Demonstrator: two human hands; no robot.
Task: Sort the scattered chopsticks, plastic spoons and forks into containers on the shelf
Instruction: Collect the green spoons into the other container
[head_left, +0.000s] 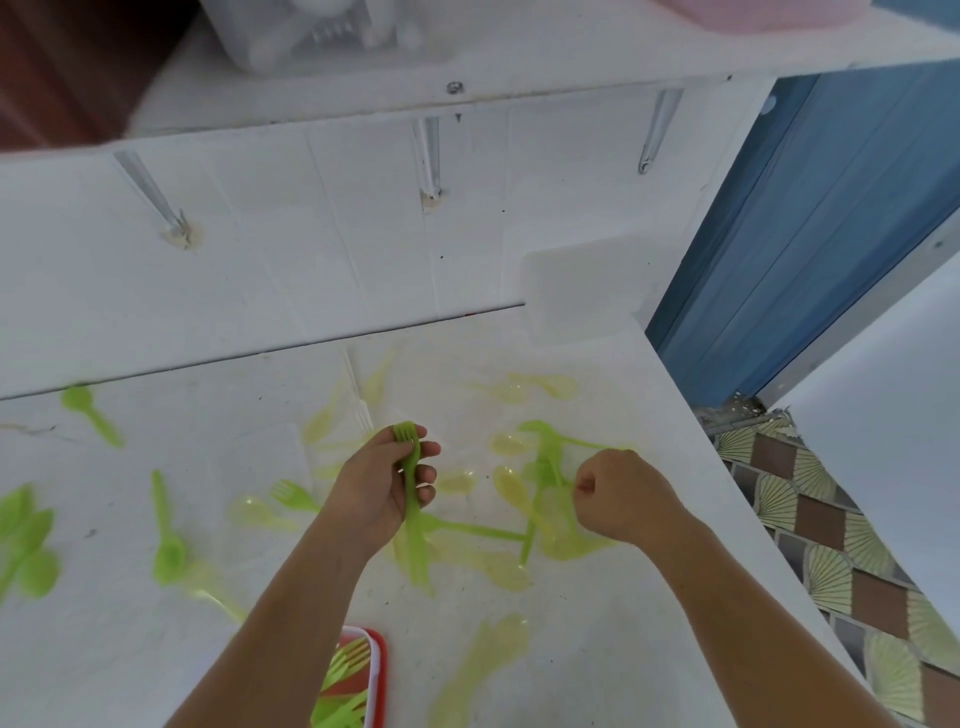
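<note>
My left hand (387, 480) grips a bundle of green plastic forks (413, 525), tines up, over the white counter (649, 597). To its right, my right hand (621, 496) is curled around green forks (545, 467) lying in a pile of green forks and pale yellow spoons. More green spoons and forks (166, 525) are scattered to the left, and yellow spoons (545, 385) lie further back. A red container (382, 670) with green forks in it sits at the near edge, partly hidden by my left arm.
A white shelf (467, 88) runs overhead on metal brackets, with a clear box (322, 36) of white cutlery and a pink container (769, 13) on it. The counter ends on the right above a patterned tile floor (841, 545). A blue panel (810, 234) stands at the right.
</note>
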